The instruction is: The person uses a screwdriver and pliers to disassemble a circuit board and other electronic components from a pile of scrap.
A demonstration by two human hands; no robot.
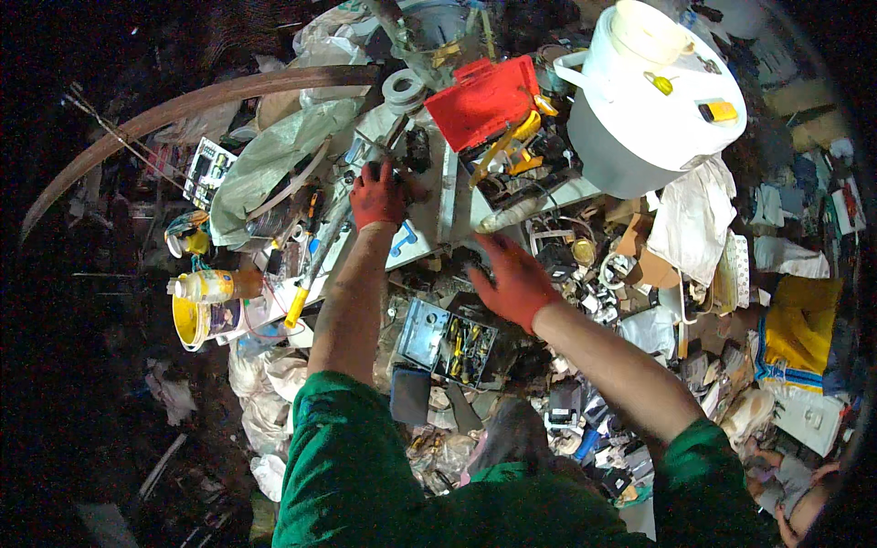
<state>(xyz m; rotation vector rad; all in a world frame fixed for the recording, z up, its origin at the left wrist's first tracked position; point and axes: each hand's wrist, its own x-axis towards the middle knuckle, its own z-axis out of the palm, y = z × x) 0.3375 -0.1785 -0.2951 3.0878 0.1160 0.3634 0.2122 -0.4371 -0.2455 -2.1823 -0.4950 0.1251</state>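
Observation:
My left hand (377,194), in a red and dark work glove, is closed at the far part of the cluttered white tabletop (413,245). Its fingers curl over something dark beside a grey metal piece, which I cannot make out. A black object (417,149) lies just right of its fingertips. My right hand (513,281), gloved the same way, hovers off the table's near edge with its fingers apart and nothing in them. Beyond it a pale cylindrical piece (512,215) rests in front of an open red toolbox (484,102) full of tools.
A large white and grey tub (630,119) stands at the back right. A yellow-handled tool (296,308) and a yellow-rimmed bucket (189,321) are at the left. Below the table, an open metal box (468,352) holds yellow-handled tools amid piled scrap. A curved wooden strip (174,108) arches at the far left.

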